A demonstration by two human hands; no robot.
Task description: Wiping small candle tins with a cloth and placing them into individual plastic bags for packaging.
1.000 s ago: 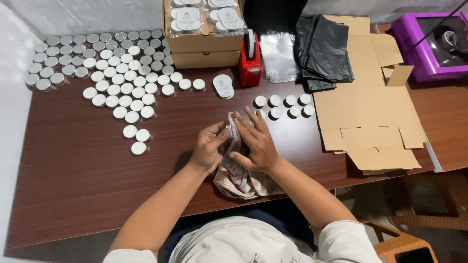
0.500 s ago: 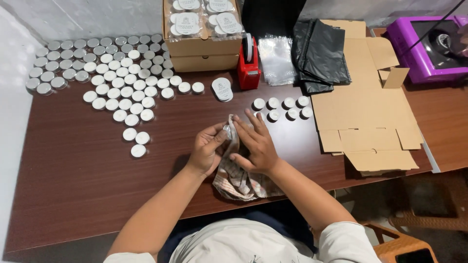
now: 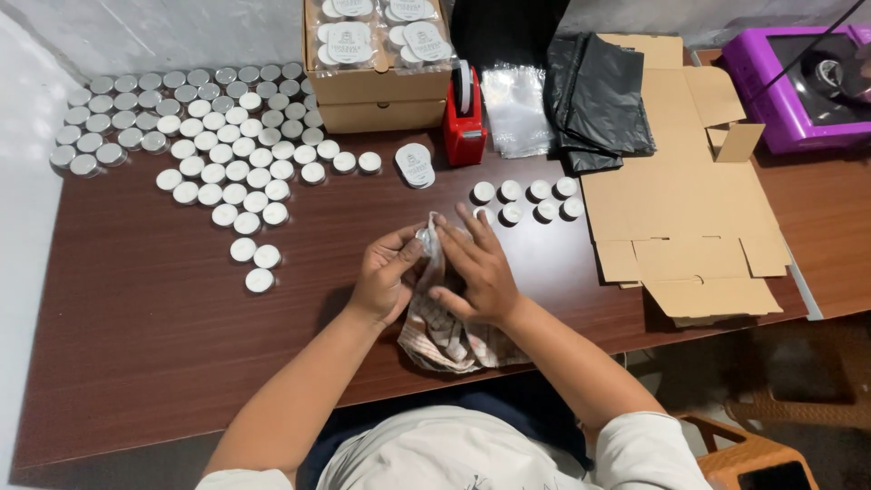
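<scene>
Little has shifted since the earlier frames: both hands remain together over the cloth at mid-table, fingers only slightly rearranged. Left hand (image 3: 386,277) is curled, thumb and fingertips pinching a small silver tin (image 3: 424,238) against the upper fold of the checked cloth (image 3: 445,327). Right hand (image 3: 479,268) lies over the cloth from the other side, fingers spread and partly bent, pressing the fabric around the tin; whether it actually grips the tin cannot be told. Cloth hangs down from the hands to the near table edge, bunched there.

Dark brown table (image 3: 154,345). Far left, a large field of small round tins (image 3: 195,127), silver ones at the back, white-topped ones nearer. Short double row of white-topped tins (image 3: 531,200) just beyond the right hand. Cardboard box (image 3: 376,91) at the back centre holding wrapped packs; red tape dispenser (image 3: 464,127) beside it; clear bags (image 3: 515,109), black bags (image 3: 599,100). Flattened cardboard (image 3: 680,209) to the right, purple machine (image 3: 803,82) at the far right corner.
</scene>
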